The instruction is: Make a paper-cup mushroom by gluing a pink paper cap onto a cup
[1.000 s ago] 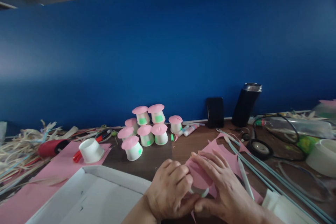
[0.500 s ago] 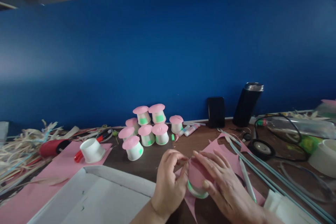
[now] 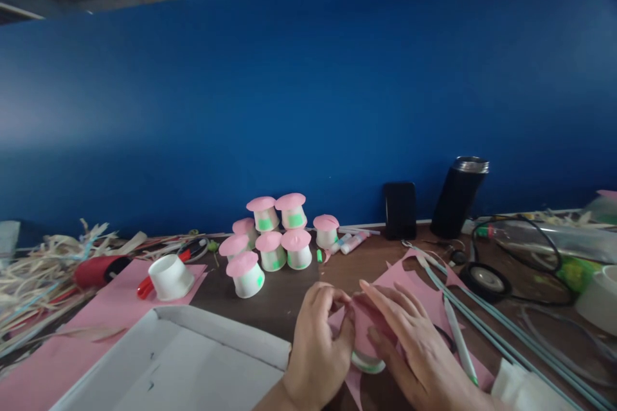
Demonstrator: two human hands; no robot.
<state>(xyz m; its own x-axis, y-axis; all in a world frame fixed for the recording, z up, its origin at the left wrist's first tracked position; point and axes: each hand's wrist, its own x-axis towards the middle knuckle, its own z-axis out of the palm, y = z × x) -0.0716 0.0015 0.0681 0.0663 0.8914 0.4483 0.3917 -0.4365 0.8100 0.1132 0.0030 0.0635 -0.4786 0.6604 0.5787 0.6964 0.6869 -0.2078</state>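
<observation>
In front of me, a pink paper disc (image 3: 367, 334) covers the top of a white paper cup (image 3: 369, 363) with green marks. My left hand (image 3: 321, 347) pinches the disc's left edge between thumb and fingers. My right hand (image 3: 417, 347) lies along its right side, fingers stretched out and touching the paper. Most of the cup is hidden under the disc and my hands. Beneath lies a pink paper sheet (image 3: 409, 276) with cut-out curves. Further back stand several finished-looking cups (image 3: 270, 252) topped with pink discs, some stacked on others.
At left are a white box lid (image 3: 193, 359), an upright white cup (image 3: 171, 277), pink paper (image 3: 110, 302) and tangled strips (image 3: 43, 282). A black flask (image 3: 460, 196), a phone (image 3: 400, 210), a white pen (image 3: 460, 340) and grey-blue rods (image 3: 491, 314) are right.
The disc's front edge now hides more of the cup's side. My right fingers have lifted and straightened slightly. The whole view has shifted a little.
</observation>
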